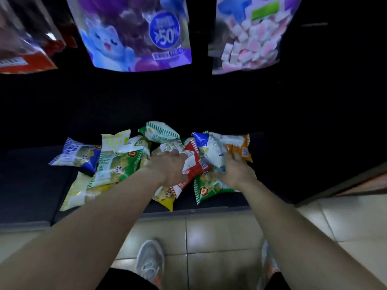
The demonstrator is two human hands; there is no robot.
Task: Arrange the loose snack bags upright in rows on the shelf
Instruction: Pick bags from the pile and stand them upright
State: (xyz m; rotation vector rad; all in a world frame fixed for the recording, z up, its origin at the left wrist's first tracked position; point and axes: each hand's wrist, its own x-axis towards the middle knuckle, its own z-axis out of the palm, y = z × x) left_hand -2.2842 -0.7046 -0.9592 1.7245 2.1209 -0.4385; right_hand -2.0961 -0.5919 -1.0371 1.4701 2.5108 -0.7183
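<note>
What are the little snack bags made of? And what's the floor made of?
The snack bags look like thin, shiny plastic film: they crumple, catch the light and have zigzag sealed ends. The floor seems to be glazed ceramic tile: pale glossy squares with dark joints and soft reflections, though polished stone is possible.

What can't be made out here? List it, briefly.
Head view:
- Left hand fingertips: buried under the red bag, so its grip is unclear.
- Right hand fingers: behind the blue bag it holds.
- Bottom bags of the pile: covered by others.
- Shelf back: too dark.
- Hanging bags: cut off by top edge, blurred.
</note>
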